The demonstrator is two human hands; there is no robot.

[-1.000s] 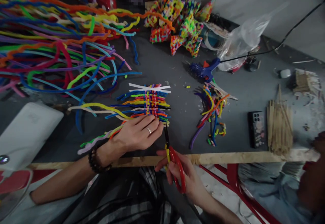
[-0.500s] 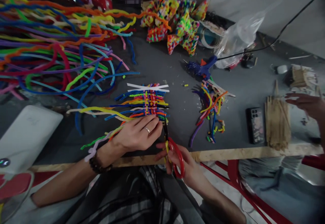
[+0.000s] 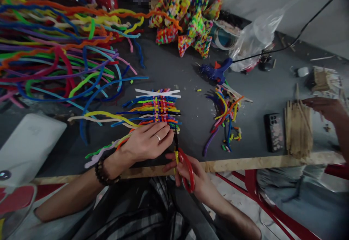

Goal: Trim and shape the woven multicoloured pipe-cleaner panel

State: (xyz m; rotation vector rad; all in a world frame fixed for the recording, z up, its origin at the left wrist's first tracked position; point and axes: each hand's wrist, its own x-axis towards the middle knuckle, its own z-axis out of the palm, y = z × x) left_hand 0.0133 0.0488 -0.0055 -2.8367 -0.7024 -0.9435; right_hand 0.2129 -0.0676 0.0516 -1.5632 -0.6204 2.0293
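Note:
A small woven mat of coloured pipe cleaners [image 3: 160, 110] lies on the dark grey table [image 3: 191, 123], its loose ends trailing left. My left hand [image 3: 147, 142], with a ring and a bead bracelet, lies flat on the near part of the mat, fingers stretched out. My right hand [image 3: 191, 176] grips red-handled scissors [image 3: 183, 163] at the table's front edge. The blades point up at the mat's right near corner, just beside my left fingertips.
A big heap of long pipe cleaners [image 3: 54, 47] fills the back left. Woven stars [image 3: 188, 18], a blue glue gun [image 3: 216, 72], cut scraps [image 3: 226, 118], a phone [image 3: 274, 131] and wooden sticks [image 3: 298, 129] lie right. Another person's hand [image 3: 325, 107] reaches over the sticks. A white device [image 3: 27, 145] sits at left.
My right hand has brought the scissors slightly up and left toward the mat. Another person's hand has come in at the right over the wooden sticks. My left hand stays put.

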